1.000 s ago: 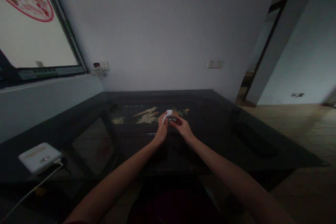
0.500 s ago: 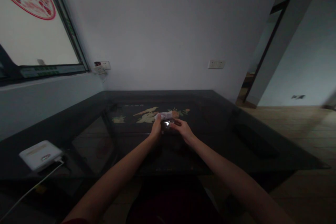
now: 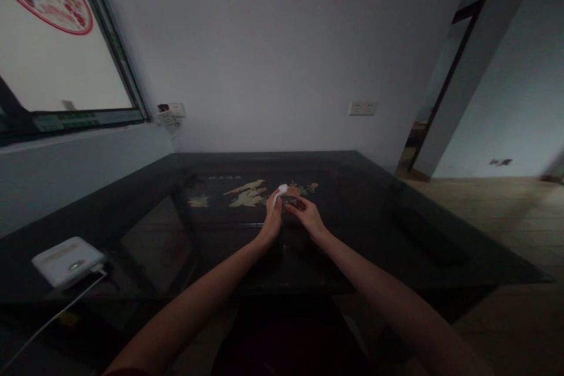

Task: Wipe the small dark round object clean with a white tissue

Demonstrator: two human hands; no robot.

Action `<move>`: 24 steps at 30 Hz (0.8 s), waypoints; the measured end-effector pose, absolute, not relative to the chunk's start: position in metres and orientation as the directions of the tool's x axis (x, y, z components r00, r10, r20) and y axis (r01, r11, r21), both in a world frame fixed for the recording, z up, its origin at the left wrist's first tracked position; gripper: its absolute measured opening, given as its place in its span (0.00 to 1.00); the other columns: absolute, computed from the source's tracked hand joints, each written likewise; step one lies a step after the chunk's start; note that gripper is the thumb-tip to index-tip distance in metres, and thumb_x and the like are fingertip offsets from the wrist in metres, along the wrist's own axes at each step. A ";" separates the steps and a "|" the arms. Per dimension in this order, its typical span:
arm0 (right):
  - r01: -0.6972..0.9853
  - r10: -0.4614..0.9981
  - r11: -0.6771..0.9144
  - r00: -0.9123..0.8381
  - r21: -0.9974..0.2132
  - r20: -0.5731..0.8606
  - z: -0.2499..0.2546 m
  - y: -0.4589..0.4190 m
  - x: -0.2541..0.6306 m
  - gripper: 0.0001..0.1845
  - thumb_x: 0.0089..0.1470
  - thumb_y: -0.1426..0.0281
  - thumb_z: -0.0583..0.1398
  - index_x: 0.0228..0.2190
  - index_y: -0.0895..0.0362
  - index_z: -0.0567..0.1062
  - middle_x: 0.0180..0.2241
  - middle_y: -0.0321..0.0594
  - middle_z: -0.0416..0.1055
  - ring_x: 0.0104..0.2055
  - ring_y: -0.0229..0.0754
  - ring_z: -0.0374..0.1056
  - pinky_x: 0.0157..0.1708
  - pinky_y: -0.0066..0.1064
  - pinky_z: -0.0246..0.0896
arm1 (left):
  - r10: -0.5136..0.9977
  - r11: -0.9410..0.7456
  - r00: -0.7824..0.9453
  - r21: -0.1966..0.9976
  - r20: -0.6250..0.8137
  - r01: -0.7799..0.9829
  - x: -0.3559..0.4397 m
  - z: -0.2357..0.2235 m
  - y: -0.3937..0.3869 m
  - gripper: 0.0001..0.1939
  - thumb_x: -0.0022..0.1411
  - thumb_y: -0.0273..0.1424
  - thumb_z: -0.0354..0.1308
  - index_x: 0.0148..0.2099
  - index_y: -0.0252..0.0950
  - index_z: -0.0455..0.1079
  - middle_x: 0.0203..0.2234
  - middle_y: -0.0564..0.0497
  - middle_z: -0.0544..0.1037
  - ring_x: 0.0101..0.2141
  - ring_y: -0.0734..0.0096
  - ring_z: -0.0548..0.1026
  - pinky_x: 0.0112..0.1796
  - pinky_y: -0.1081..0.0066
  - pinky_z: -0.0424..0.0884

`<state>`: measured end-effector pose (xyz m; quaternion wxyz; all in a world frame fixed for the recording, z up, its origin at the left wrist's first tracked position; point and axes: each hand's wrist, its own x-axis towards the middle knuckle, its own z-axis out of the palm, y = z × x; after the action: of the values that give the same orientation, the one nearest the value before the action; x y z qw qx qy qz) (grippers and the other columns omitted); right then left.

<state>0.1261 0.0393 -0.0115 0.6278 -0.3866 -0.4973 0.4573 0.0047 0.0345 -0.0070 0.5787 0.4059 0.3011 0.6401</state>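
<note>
Both hands are held together above the dark glossy table (image 3: 229,270). My left hand (image 3: 272,214) is closed on a crumpled white cloth or tissue (image 3: 282,189), whose top sticks up past the fingers. My right hand (image 3: 309,215) grips a small, shiny, see-through object (image 3: 289,202) between thumb and fingers. It looks like glass, but its exact kind is too dark and small to make out. The cloth is against or very near this object's left side.
A white box-shaped device (image 3: 68,261) with a white cable (image 3: 57,311) sits at the table's left. A dark flat object (image 3: 429,238) lies to the right. Bird and flower pictures (image 3: 247,194) decorate the tabletop. Behind stands a wall with a socket (image 3: 362,108).
My left hand has shifted right and turned, and the cloth has gone from lying across the object's far side to bunching upright at its left. The object's bright reflection has faded.
</note>
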 end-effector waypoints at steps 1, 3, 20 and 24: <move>-0.191 0.959 0.282 0.083 -0.940 0.270 -0.011 0.039 0.126 0.26 0.31 0.63 0.72 0.36 0.58 0.77 0.40 0.44 0.78 0.45 0.49 0.73 0.51 0.41 0.63 | 0.968 -0.243 -0.048 0.874 0.246 -0.420 0.004 -0.005 0.033 0.11 0.62 0.28 0.56 0.47 0.39 0.71 0.53 0.47 0.69 0.60 0.70 0.60 0.60 0.73 0.51; -0.197 0.960 0.279 0.079 -0.940 0.268 -0.011 0.039 0.125 0.26 0.31 0.63 0.72 0.36 0.57 0.77 0.40 0.43 0.79 0.46 0.49 0.73 0.52 0.41 0.63 | 0.929 -0.367 -0.075 0.885 0.361 -0.287 0.002 0.000 0.032 0.10 0.61 0.25 0.56 0.45 0.39 0.73 0.52 0.47 0.70 0.59 0.68 0.60 0.60 0.72 0.48; -0.293 0.980 0.201 0.053 -0.935 0.194 -0.007 0.032 0.121 0.26 0.31 0.60 0.72 0.35 0.58 0.78 0.37 0.42 0.79 0.41 0.47 0.74 0.46 0.37 0.66 | 0.983 0.185 0.129 0.697 -0.133 -0.693 0.003 -0.001 0.051 0.14 0.68 0.35 0.46 0.40 0.33 0.71 0.33 0.47 0.78 0.34 0.71 0.77 0.41 0.70 0.73; -0.243 0.960 0.272 0.002 -0.931 0.280 -0.006 0.028 0.118 0.23 0.38 0.58 0.69 0.36 0.57 0.77 0.37 0.40 0.78 0.42 0.46 0.73 0.46 0.36 0.65 | 0.989 0.143 0.089 0.677 -0.115 -0.722 0.003 0.002 0.047 0.14 0.68 0.34 0.46 0.40 0.34 0.71 0.35 0.47 0.79 0.37 0.70 0.77 0.43 0.70 0.73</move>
<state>0.1182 0.0284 -0.0063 0.6139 -0.3524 -0.5089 0.4898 0.0026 0.0473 0.0018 0.6998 0.2339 0.2862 0.6113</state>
